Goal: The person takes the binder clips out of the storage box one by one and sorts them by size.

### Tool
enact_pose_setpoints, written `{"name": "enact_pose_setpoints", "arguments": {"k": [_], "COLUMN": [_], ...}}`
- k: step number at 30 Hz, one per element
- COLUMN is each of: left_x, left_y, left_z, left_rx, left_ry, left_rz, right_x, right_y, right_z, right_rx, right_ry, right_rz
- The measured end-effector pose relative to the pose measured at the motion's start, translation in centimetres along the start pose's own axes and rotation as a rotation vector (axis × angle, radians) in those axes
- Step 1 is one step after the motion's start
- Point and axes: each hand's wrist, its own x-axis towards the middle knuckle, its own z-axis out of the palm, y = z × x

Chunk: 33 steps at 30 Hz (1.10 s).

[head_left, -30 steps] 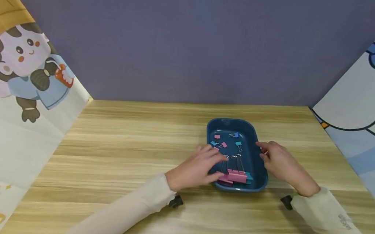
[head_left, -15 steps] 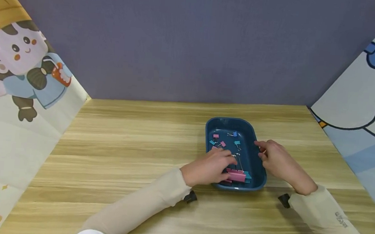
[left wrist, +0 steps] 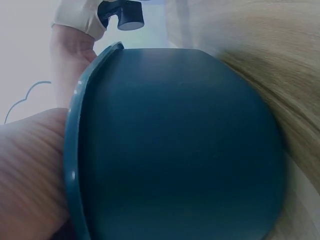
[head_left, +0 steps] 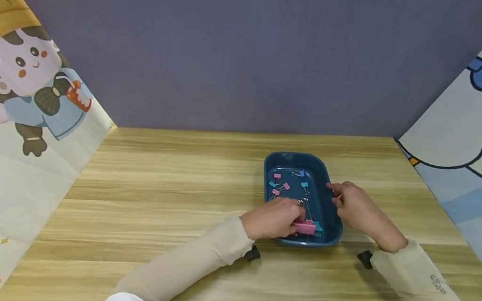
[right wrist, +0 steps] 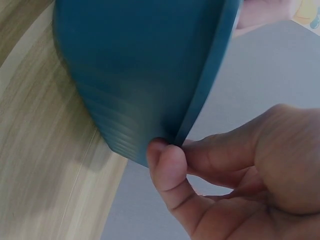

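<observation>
A dark blue tray (head_left: 307,244) holds several small pink, teal and blue binder clips toward its far end and larger ones at its near end. My left hand (head_left: 272,217) reaches over the near-left rim, fingers curled down and thumb at the left end of a large pink binder clip (head_left: 305,228). The hand hides part of that clip and whatever lies beneath the palm. A large teal binder clip (head_left: 318,229) sits just right of it. My right hand (head_left: 357,207) pinches the tray's right rim between thumb and fingers (right wrist: 172,167), as the right wrist view shows.
The tray stands on a wood-grain table (head_left: 171,178). Behind rises a grey-purple panel (head_left: 248,56), with printed cartoon panels at left (head_left: 23,161) and right (head_left: 460,116). A small pink clip (head_left: 286,186) and a small teal clip (head_left: 305,185) lie beyond the left hand.
My left hand has moved right and down into the tray's near end, its fingers curling in at the large pink clip. The right hand stays on the rim.
</observation>
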Motion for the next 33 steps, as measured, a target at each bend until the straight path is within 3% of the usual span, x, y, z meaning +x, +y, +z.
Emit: {"name": "enact_pose_setpoints", "arguments": {"k": [15,24,33], "left_x": [0.3,0.7,0.1], "left_y": [0.1,0.1,-0.2], "left_z": [0.3,0.2,-1.1], "left_rx": [-0.088,-0.031,0.002], "left_ry": [-0.036,-0.033,0.054], "left_rz": [-0.063,-0.054,-0.025], "right_x": [-0.1,-0.1,-0.1], "right_y": [-0.1,-0.1,0.0], "right_z": [0.0,0.0,0.1], "right_rx": [0.004,0.017,0.017], "right_ry": [0.001,-0.008,-0.001], "right_rz": [-0.001,0.009,0.001]}}
